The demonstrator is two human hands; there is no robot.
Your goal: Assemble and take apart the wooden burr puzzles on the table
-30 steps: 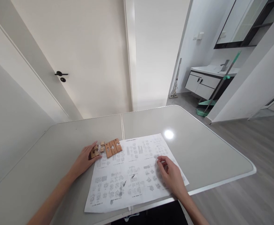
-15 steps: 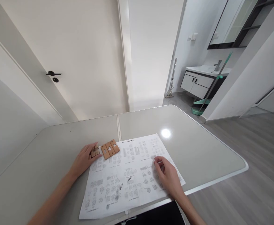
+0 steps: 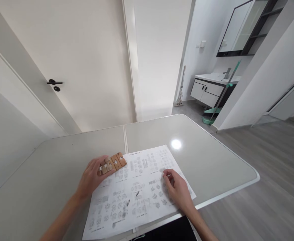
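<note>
Curling round notched wooden pieces (image 3: 117, 165) at the printed sheet's (image 3: 127, 187) far-left corner, left hand's (image 3: 92, 174) fingers and thumb; can't tell if clamped. Right hand (image 3: 177, 189): fingertips together, nothing visible held. Pieces probably light, stiff, smoothish; pinch outer edges, avoid notches.

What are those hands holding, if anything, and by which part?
The left hand has small wooden pieces between its fingers, at their outer sides; whether gripped or merely steadied, I cannot tell. The right hand shows nothing held.
</note>
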